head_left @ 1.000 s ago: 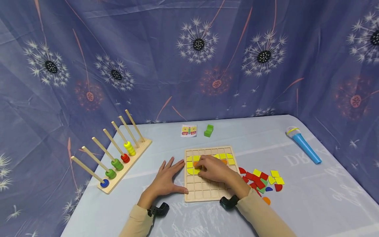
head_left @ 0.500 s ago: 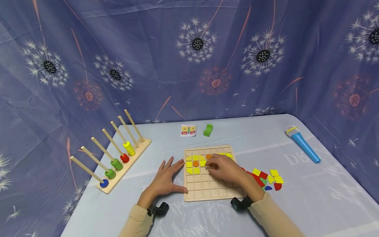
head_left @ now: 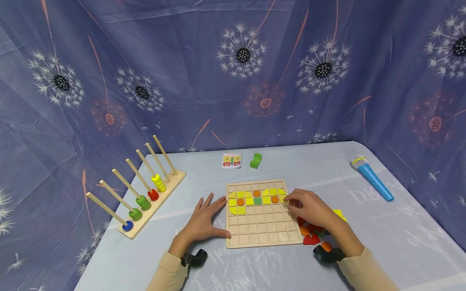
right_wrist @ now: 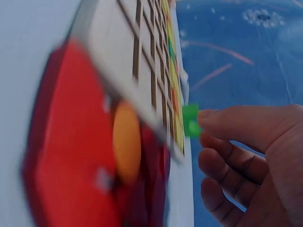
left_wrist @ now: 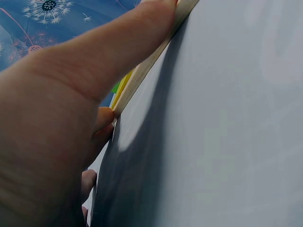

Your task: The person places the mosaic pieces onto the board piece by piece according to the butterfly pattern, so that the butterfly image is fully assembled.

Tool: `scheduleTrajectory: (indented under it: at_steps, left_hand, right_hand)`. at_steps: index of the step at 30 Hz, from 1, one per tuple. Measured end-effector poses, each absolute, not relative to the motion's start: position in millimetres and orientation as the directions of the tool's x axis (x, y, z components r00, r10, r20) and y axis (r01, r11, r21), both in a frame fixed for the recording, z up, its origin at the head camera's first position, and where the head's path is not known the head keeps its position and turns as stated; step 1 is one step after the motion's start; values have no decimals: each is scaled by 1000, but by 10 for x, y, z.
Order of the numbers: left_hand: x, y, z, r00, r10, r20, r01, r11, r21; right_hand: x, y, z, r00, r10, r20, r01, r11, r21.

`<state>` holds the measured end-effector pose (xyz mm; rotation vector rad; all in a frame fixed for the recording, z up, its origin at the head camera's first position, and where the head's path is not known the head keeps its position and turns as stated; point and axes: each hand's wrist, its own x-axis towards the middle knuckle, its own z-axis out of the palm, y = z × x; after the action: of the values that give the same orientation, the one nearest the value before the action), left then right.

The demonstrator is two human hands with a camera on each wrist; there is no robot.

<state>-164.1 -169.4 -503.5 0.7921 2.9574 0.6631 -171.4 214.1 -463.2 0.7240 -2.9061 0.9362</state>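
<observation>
The wooden grid board point(head_left: 255, 230) lies flat, its upper rows partly filled with yellow pieces point(head_left: 233, 201), orange discs point(head_left: 274, 199) and one green square point(head_left: 257, 201). My left hand point(head_left: 205, 220) rests spread at the board's left edge, thumb at the lower corner and fingertips higher up; the left wrist view shows the thumb point(left_wrist: 128, 42) against that edge. Over the right edge is my right hand point(head_left: 309, 206), its fingers loosely bent. Nothing shows held between its thumb point(right_wrist: 236, 124) and fingers. Beneath it lies a partly covered pile of red pieces point(head_left: 311, 240).
An abacus stand point(head_left: 160, 206) with pegs and coloured rings stands at the left. Behind the board lie a butterfly pattern card point(head_left: 231, 161) and a green block point(head_left: 256, 161). A blue toy microphone point(head_left: 375, 180) lies at the far right.
My right hand has moved rightward from the board's filled rows to its right edge, uncovering the green square and the yellow pieces there. The left hand has stayed put.
</observation>
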Motion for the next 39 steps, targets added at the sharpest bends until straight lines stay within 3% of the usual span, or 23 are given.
scheduleTrajectory:
  at_steps: [6,14,39]
  left_hand:
    - [-1650,-1691,-5050,-874,477,92,471,786,400]
    - [-1667,-1675,-5051,-872,481,93,475,787,393]
    - [-1653,-1690,-5051,-872,480,101,478,785,395]
  right_hand:
    - [-1647,2499,-4678,-949,-304,81,-296,772,-563]
    - [-1591,2853,-4755,-974,-225,37,-208,812,-545]
    - [-1632,2875,-4880,-984,-179,-1,-151,833,-531]
